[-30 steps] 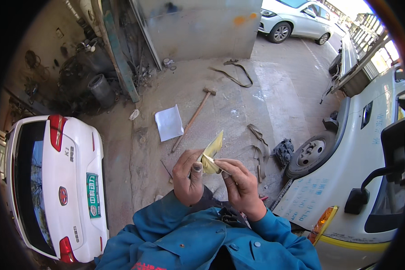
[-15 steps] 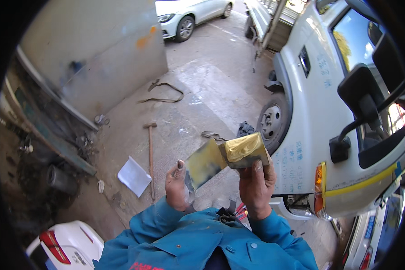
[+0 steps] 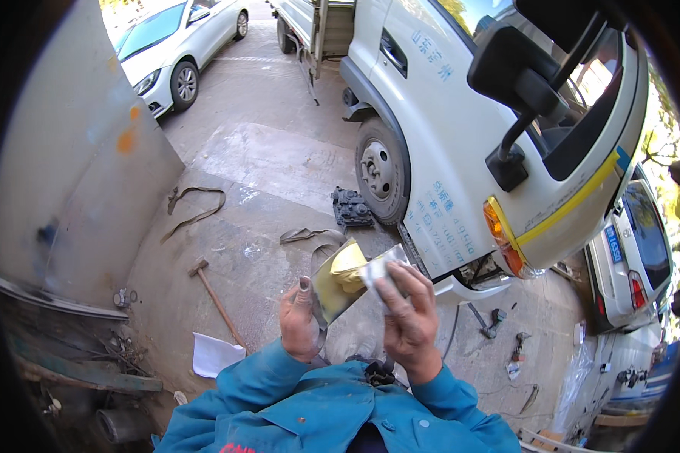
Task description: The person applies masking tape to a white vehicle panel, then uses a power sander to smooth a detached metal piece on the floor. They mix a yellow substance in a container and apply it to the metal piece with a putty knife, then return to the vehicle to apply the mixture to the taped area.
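In front of my chest, my left hand [image 3: 301, 321] grips a thin flat putty board [image 3: 327, 296] smeared with yellow, thumb up along its near side. A thick lump of yellow putty [image 3: 347, 266] lies at the board's upper right. My right hand [image 3: 412, 321] is closed on a flat putty spreader [image 3: 378, 270], its pale greyish back turned up and fingers laid across it. The spreader's left edge meets the putty; its underside is hidden. Both hands look dusty.
A white truck cab [image 3: 446, 151] stands to the right, its front wheel [image 3: 381, 170] beside a dark mechanical part [image 3: 351, 206]. On the floor lie a hammer [image 3: 217, 306], white paper [image 3: 215, 355], a strap [image 3: 196, 215] and power tools [image 3: 495, 323]. A metal panel [image 3: 75, 166] rises at left.
My right hand has turned the spreader over and brought it against the left board; the putty that faced up on it now shows between the two. My view has swung right.
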Demonstrator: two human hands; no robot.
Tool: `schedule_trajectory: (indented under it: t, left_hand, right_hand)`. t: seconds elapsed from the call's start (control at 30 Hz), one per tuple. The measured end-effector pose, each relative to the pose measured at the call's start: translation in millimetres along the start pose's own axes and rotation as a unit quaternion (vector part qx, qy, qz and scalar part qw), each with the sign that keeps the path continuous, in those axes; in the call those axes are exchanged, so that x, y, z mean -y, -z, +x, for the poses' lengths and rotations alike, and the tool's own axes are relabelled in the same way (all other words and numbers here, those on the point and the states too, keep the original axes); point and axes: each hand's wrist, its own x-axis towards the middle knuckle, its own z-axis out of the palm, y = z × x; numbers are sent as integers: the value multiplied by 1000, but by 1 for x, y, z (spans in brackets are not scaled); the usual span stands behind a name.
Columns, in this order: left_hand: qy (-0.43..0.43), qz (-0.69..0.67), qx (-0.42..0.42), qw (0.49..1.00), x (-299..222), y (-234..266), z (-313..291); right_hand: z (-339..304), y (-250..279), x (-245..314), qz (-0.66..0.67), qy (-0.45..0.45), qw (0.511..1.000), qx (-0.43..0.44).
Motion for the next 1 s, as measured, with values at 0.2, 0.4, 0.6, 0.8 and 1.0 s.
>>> schedule_trajectory:
  t: [0.2,0.4,0.6,0.8,1.0]
  left_hand:
    - [-100,69,-43,992,7,-20,16]
    - [-317,355,64,877,-11,-46,25]
    - [-386,479,117,780,7,-78,18]
    - [-342,404,74,845,18,-95,34]
    - [-26,75,81,994,53,-93,36]
  right_hand:
    - [-29,-10,4,-45,4,995,92]
    - [-19,27,-14,129,-130,983,-13]
    - [-21,25,-22,138,-68,988,2]
    - [-47,40,-59,183,-65,977,84]
    - [-49,86,-89,417,-219,860,-195]
